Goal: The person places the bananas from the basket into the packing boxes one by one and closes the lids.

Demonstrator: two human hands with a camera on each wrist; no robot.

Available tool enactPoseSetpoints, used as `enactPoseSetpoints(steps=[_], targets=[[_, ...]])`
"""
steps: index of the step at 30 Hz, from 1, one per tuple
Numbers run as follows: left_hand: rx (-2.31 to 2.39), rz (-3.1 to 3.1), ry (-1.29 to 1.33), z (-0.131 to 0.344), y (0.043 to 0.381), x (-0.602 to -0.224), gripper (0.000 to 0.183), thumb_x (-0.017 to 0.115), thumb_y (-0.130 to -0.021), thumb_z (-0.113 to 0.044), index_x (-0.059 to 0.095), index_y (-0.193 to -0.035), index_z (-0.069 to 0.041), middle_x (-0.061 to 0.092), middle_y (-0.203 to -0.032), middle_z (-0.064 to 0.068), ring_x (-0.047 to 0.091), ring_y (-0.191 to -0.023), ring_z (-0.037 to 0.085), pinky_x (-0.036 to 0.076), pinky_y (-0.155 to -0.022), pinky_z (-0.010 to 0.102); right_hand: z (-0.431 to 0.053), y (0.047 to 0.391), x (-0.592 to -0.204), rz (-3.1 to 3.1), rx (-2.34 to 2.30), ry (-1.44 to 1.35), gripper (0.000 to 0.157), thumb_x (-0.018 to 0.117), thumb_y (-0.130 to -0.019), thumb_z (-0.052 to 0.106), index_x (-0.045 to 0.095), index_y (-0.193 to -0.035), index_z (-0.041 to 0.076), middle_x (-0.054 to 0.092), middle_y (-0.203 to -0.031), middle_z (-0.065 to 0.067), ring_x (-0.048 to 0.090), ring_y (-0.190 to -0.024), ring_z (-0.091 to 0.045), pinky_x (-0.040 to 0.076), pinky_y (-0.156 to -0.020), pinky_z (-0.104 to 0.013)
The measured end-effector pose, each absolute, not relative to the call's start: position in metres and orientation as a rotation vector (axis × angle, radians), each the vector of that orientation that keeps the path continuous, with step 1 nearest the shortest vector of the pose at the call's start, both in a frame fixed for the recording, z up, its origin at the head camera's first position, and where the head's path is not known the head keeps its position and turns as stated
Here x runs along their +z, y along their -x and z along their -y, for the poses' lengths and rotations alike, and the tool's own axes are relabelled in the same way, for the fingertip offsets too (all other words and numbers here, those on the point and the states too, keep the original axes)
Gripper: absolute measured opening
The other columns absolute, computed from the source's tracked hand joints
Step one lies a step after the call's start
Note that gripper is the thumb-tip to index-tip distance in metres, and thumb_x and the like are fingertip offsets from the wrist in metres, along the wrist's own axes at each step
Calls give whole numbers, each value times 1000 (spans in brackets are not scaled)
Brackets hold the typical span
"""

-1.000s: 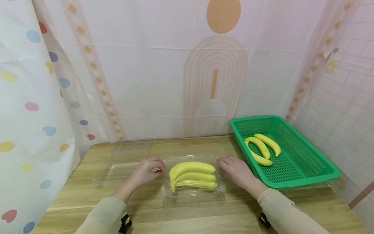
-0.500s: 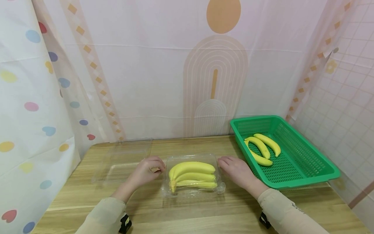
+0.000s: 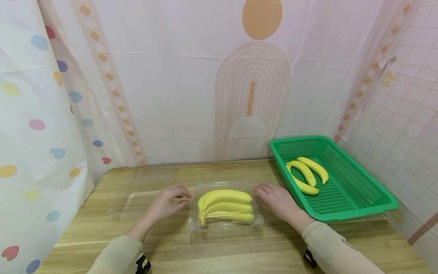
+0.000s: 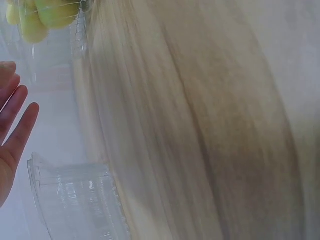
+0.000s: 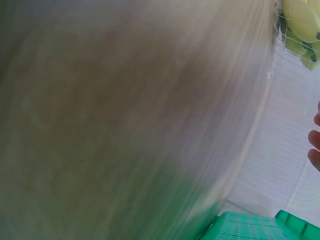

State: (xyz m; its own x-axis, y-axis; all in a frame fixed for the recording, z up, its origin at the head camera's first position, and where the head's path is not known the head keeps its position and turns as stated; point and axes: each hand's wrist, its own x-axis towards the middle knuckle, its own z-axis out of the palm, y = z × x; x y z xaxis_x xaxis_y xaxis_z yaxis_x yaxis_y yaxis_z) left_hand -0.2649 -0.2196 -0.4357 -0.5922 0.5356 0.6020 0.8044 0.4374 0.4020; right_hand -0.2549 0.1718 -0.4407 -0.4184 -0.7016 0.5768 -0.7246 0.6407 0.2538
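Note:
A clear plastic clamshell box [image 3: 224, 228] stands in the middle of the table, with a bunch of yellow bananas [image 3: 226, 196] inside and its lid over them. Beside its left wall is my left hand [image 3: 169, 201]; in the left wrist view its fingers [image 4: 22, 125] are fairly straight and hold nothing. My right hand [image 3: 276, 198] lies at the box's upper right edge, fingertips touching or almost touching it. Only a few of its fingertips [image 5: 314, 139] show in the right wrist view.
A green perforated basket [image 3: 356, 163] with three loose bananas [image 3: 315, 169] stands at the right, close to my right forearm. Another clear plastic box [image 3: 143, 203] sits at the back left of the wooden table [image 3: 212, 258]. Patterned cloth hangs behind.
My left hand has drawn slightly left, away from the box, its fingers spreading a little. The right hand and the box have stayed in place.

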Motion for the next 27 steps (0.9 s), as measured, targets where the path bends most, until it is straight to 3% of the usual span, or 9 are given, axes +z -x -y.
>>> enactPoseSetpoints(steps=[4,9,12,17,22,27], targets=[[-1087,2424,1039,221,260,-434,26,74,-79,13,71,-97,-6,67,-98,2,66,-88,22,62,-76,39,-172,255,-441,2202,55,-1108,32,78,-80,3,62,-108,7,70,-106,-7,67,-99,-24,59,-86,-35],[-1297,2549,883,222,253,-430,22,70,-89,2,67,-111,-1,68,-102,7,66,-91,24,61,-76,33,-172,256,-441,2200,48,-1101,32,78,-80,4,62,-108,7,70,-105,-7,67,-99,-24,59,-86,-35],[-1386,2584,812,222,249,-429,28,69,-92,-3,62,-119,2,68,-103,9,65,-93,24,60,-74,30,-171,255,-441,2205,44,-1096,32,79,-80,4,62,-107,7,70,-105,-7,67,-99,-24,59,-86,-34],[-1686,2593,682,221,242,-426,39,67,-95,-9,54,-127,9,63,-106,18,63,-94,28,63,-72,36,-171,255,-440,2224,43,-1093,31,78,-81,4,62,-107,8,70,-106,-7,67,-100,-24,58,-87,-35],[-1967,2614,548,218,232,-420,52,66,-97,-15,44,-135,13,57,-114,25,62,-99,32,62,-77,42,-171,254,-440,2227,48,-1091,31,78,-81,4,62,-107,8,70,-105,-7,67,-100,-24,59,-86,-35],[-2224,2600,446,215,224,-422,61,64,-97,-13,33,-141,17,51,-116,24,62,-97,27,61,-82,45,-172,255,-440,2235,55,-1092,30,78,-82,3,62,-106,8,70,-105,-7,66,-101,-24,58,-87,-35]])
